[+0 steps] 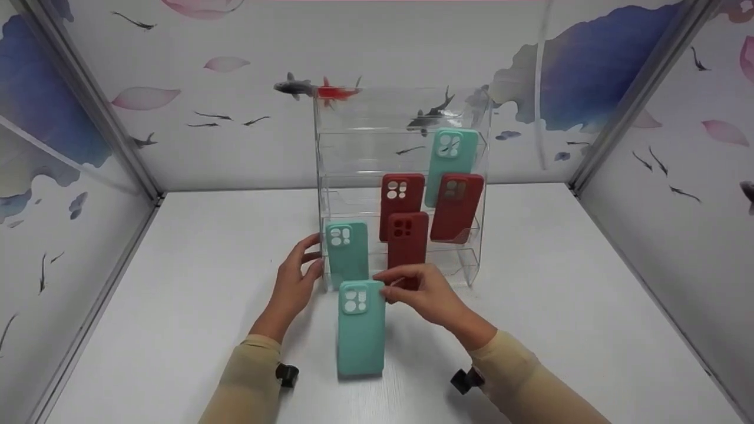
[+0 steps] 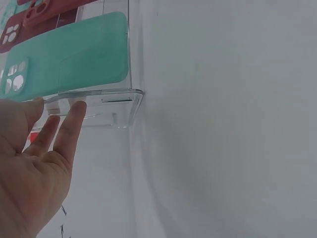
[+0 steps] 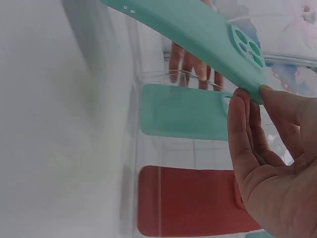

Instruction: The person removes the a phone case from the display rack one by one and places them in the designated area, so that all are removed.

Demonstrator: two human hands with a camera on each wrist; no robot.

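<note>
My right hand (image 1: 427, 294) pinches a teal phone case (image 1: 362, 335) by its top right corner, between thumb and fingers. That case is upright in front of a clear tiered acrylic display rack (image 1: 353, 154), its camera cutouts at the top. My left hand (image 1: 296, 280) touches the rack's left side with its fingers extended, as the left wrist view shows at the clear side panel (image 2: 116, 106). Just beside it, another teal case (image 1: 349, 253) leans in the lowest tier at the left. In the right wrist view, the held teal case (image 3: 193, 34) slants above that one (image 3: 183, 111).
A red case (image 1: 407, 241) stands low in the rack's middle, with another red case (image 1: 402, 203) behind it. Further right are a third red case (image 1: 458, 209) and a teal case (image 1: 455, 162) higher up. Printed wall panels (image 1: 235, 153) enclose the white table (image 1: 235, 235).
</note>
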